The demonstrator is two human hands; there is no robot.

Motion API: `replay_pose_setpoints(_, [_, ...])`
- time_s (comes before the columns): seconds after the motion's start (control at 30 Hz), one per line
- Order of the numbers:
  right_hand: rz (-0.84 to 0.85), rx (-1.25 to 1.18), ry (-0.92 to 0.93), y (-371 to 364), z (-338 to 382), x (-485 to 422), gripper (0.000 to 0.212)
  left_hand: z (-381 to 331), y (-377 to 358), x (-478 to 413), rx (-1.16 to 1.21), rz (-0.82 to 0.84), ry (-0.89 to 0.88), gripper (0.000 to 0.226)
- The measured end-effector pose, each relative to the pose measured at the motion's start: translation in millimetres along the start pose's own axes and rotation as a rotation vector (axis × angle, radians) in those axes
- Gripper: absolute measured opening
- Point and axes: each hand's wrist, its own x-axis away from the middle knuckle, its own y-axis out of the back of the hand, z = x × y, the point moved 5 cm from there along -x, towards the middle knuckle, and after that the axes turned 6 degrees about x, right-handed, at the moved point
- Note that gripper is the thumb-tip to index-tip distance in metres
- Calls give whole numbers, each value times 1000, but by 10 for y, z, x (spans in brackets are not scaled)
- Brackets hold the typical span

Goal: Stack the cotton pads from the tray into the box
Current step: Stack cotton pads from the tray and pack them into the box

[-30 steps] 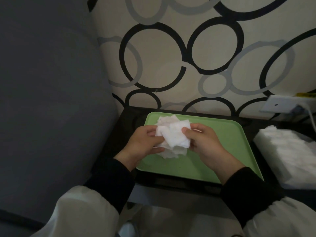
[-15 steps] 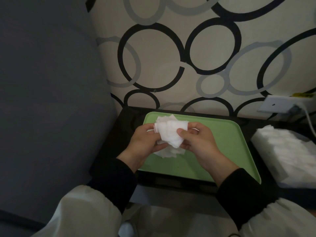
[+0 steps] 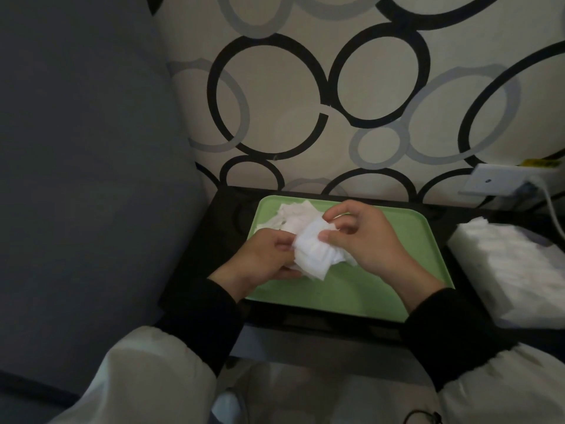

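We're squaring cotton pads (image 3: 312,252) over tray (image 3: 351,289): left hand (image 3: 263,255) clamps them, right hand (image 3: 373,240) fingers (image 3: 328,237) pinch top; next, box (image 3: 513,264) right of tray.

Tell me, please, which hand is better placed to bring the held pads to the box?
Right. The box stands right of the tray, on the side of the right hand, whose thumb touches the bundle that the left hand grips.

Ring-patterned wall (image 3: 305,87), grey upholstery (image 3: 76,148) at left, black table (image 3: 195,240), dim light.
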Motion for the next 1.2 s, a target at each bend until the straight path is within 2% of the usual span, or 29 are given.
replay_pose_setpoints(0.2, [-34, 96, 42, 1, -33, -16, 28, 5, -37, 12, -14, 46, 29, 29])
replay_pose_setpoints(0.3, [-62, 109, 58, 18, -28, -20, 27, -13, -22, 8, 89, 8, 66, 37])
replay_pose_setpoints(0.4, [-74, 121, 63, 20, -31, -20, 27, -29, -20, 17, 226, 18, 92, 27])
replay_pose_setpoints(0.47, [-68, 101, 68, 8, -41, -24, 24, -18, -27, 15, 175, 42, 64, 18])
replay_pose_setpoints(0.57, [-79, 1, 67, 4, -40, -26, 16, 33, -10, -17, 120, 40, 40, 21])
replay_pose_setpoints(0.7, [-144, -182, -46, 64, -101, -23, 9, 47, 29, -33, 129, 33, 37, 26])
replay_pose_setpoints(0.9, [-383, -256, -245, 290, -269, -6, 5, 32, 113, -27, 86, -75, 45, 24])
replay_pose_setpoints(0.97, [-283, -320, -233, 296, -224, -5, 7, 20, 139, -22, 94, -121, 44, 21])
replay_pose_setpoints(1.1, [117, -346, -99, 78, -56, 19, 8, 24, 120, -28, 95, -148, 43, 21])
replay_pose_setpoints(1.2, [211, -211, -52, -46, -74, 14, 6, 14, 80, -30, 97, -155, 33, 23])
